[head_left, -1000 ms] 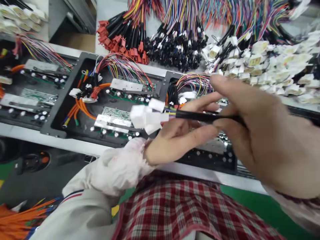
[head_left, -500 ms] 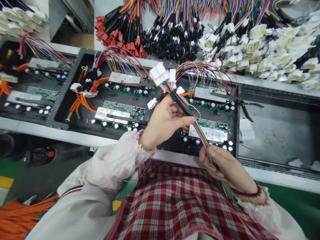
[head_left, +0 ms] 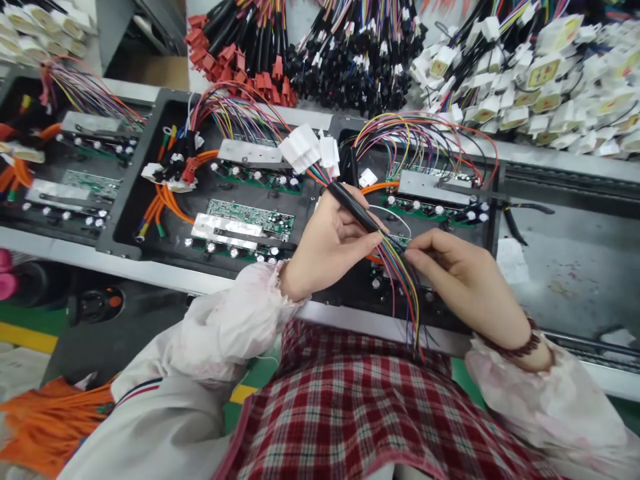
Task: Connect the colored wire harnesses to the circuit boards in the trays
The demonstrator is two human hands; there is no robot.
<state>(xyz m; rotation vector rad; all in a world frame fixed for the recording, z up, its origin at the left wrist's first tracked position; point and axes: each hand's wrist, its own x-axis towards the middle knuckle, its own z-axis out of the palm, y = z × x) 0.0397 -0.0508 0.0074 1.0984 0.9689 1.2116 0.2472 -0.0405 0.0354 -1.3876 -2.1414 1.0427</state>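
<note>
Holding the wire harness [head_left: 341, 193] by its black sleeve [head_left: 358, 209] in my left hand [head_left: 324, 247], I see it above the black casing [head_left: 347, 288], white connectors [head_left: 301, 149] pointing away from me. My right hand [head_left: 457, 277] is narrow, fingertips [head_left: 413, 257] together beside the fanned loose wires [head_left: 409, 283]; whether they grip any, I cannot tell.

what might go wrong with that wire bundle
The thin multicoloured wires fan out loose beyond the left hand, so their ends could tangle. The right hand seems to pinch only a few, so a hard tug might strain those where they leave the black tubular sleeve. The white plastic connectors stick out past the sleeve and could knock the flat grey metal plate behind them.
</note>
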